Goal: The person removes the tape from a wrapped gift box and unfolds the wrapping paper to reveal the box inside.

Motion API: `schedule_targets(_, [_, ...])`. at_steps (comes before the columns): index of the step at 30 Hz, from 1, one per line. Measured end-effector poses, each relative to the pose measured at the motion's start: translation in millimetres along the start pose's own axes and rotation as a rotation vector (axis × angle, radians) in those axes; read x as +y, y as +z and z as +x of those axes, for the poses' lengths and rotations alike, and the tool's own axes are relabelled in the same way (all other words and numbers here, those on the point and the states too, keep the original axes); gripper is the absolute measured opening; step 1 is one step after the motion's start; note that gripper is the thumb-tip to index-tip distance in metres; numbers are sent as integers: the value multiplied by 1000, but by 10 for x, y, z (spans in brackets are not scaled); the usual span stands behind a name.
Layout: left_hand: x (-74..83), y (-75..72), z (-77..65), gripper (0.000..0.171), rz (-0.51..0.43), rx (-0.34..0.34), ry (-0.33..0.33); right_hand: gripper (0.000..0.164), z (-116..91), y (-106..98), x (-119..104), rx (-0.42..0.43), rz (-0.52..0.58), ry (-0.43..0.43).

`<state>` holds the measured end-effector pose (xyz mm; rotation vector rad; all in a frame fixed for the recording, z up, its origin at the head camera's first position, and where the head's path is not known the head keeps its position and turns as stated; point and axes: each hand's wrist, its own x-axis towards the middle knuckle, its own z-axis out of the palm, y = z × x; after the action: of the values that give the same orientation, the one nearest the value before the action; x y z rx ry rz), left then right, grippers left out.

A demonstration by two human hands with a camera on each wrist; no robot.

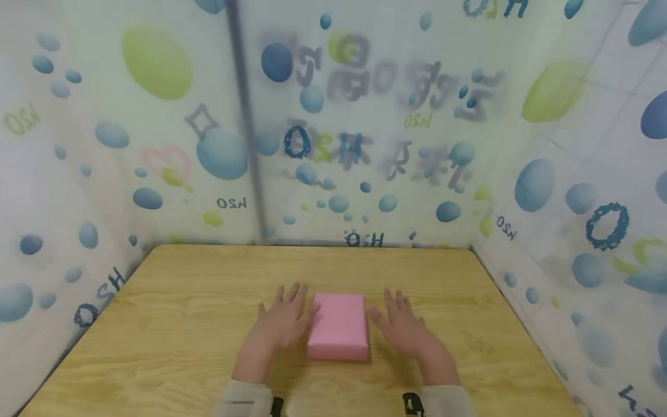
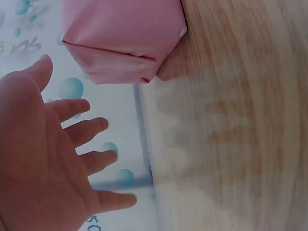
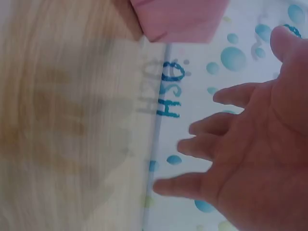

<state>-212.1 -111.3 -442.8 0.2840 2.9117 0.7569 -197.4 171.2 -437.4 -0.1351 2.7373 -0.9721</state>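
A box wrapped in pink paper lies flat on the wooden table, in front of the person. To its left is the left hand, palm down with fingers spread, its thumb overlapping the box's left edge in the head view. On the other side the right hand is held with straight, spread fingers, its thumb close to the box's right edge. In the left wrist view the folded end of the pink box shows beyond the thumb. The right wrist view shows a corner of the box above the extended fingers. Neither hand grips anything.
The light wooden table carries the box. Pale curtains printed with blue and green bubbles and letters hang behind the table and along both sides. Light sleeves and dark wrist straps show at the bottom.
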Motion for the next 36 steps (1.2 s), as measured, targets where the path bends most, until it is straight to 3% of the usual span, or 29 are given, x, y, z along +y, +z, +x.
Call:
schedule_targets(7, [-10, 82, -43, 78, -201, -73, 13, 87, 51, 178, -41, -98, 44, -34])
schedule_targets(16, [-71, 187, -112, 76, -269, -86, 56, 90, 78, 290, -84, -164, 69, -94])
schedule_targets(36, [-48, 122, -69, 70, -228, -140, 64, 90, 61, 293, -82, -194, 70, -86])
